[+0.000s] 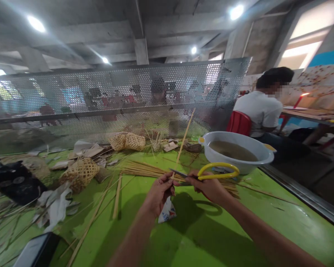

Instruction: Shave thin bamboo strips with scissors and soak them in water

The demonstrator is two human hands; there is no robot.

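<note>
My left hand point(160, 193) pinches the lower end of a long, thin bamboo strip point(186, 136), which rises up and slightly to the right. My right hand point(208, 187) grips a pair of scissors with yellow handles point(218, 170). The scissors' dark blades point left, spread apart near the strip's lower end beside my left fingertips. Behind both hands a bundle of strips point(144, 168) lies across the green table point(200, 237). Under my left hand is a small white packet point(167, 212) with blue and red print, partly hidden by the hand.
A white basin point(236, 150) of murky water stands at the right. Woven baskets point(80, 173), paper scraps point(57, 205), a black bag point(15, 181) and a dark device point(37, 250) lie left. Behind runs a perforated metal screen point(100, 100). A person point(260, 105) sits beyond the basin.
</note>
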